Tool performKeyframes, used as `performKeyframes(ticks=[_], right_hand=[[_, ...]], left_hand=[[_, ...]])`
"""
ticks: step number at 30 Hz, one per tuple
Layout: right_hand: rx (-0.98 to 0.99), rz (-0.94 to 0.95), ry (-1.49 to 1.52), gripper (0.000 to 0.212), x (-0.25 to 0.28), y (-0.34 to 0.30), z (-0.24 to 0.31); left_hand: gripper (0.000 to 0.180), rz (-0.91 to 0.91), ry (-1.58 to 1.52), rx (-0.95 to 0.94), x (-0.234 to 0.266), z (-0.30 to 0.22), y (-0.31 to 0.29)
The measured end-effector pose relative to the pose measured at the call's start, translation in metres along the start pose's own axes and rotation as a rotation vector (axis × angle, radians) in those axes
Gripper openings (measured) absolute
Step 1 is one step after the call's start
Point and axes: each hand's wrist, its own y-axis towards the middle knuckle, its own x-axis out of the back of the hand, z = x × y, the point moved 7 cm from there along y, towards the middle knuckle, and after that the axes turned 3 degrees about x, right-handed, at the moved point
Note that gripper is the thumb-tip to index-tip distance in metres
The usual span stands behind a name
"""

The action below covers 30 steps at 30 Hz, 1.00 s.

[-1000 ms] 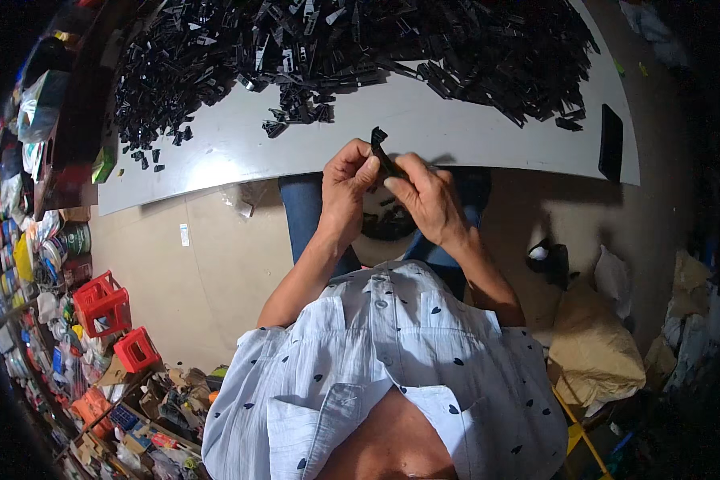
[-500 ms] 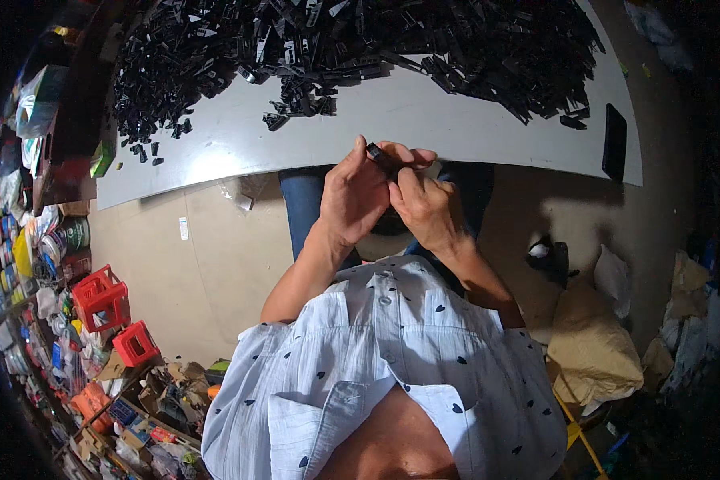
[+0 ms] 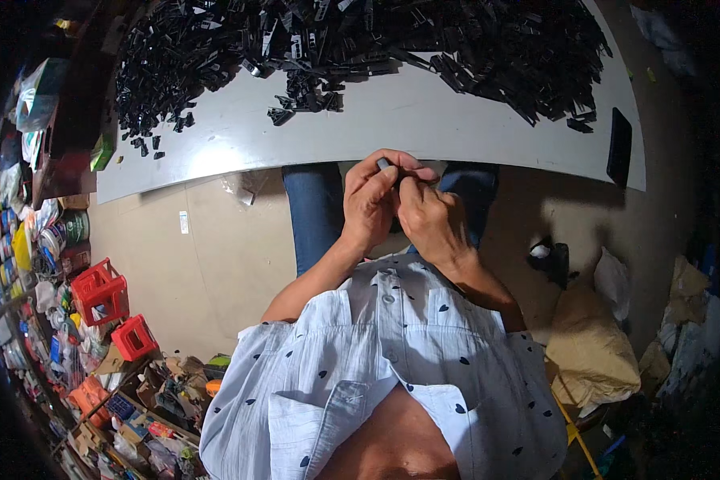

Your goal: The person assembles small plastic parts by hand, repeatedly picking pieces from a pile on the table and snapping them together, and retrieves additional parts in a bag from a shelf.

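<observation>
Just off the near edge of the white table [image 3: 288,148], both my hands meet over my lap. In my left hand [image 3: 368,204], thumb and fingers close around a small dark plastic piece [image 3: 383,164], whose grey-black end shows above the thumb. My right hand [image 3: 432,214] is curled against the same piece, its fingers pressed in beside the left ones. Most of the piece is hidden by the fingers. Beyond them, a wide heap of black plastic parts [image 3: 488,60] covers the table's far half, with a smaller cluster of black parts [image 3: 308,94] nearer me.
A flat black phone-like slab [image 3: 618,146] lies at the table's right edge. To the left are two red plastic stools [image 3: 100,292], shelves of packed goods [image 3: 8,256] and a jumble of boxes [image 3: 156,400]. A tan sack [image 3: 594,348] stands on the floor at right.
My left hand has turned and its spread fingers have closed round the dark piece. Both hands have shifted slightly to the right.
</observation>
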Motion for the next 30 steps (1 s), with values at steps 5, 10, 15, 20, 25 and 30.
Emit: performKeyframes(ticks=[5,10,15,20,25,30], right_hand=[[-0.026,0.048,0.083,0.01,-0.006,-0.007,0.003],[-0.106,-0.013,0.062,0.011,0.006,0.007,0.002],[-0.166,0.037,0.014,0.016,0.006,0.01,-0.001],[-0.33,-0.032,0.547,0.023,0.024,0.009,-0.028],[-0.509,-0.111,0.843,0.014,0.01,0.016,-0.061],[-0.584,-0.023,1.222,0.011,-0.02,0.019,-0.064]], left_hand=[[0.022,-0.012,0.026,-0.004,0.005,0.003,-0.002],[0.029,-0.037,-0.186,0.019,-0.01,0.012,-0.004],[0.033,-0.003,-0.146,0.067,-0.003,0.016,-0.005],[0.037,-0.052,-0.139,0.245,0.022,0.012,-0.005],[0.03,0.136,-0.211,0.314,0.007,0.005,-0.006],[0.028,0.099,-0.299,0.408,0.0,0.013,-0.011]])
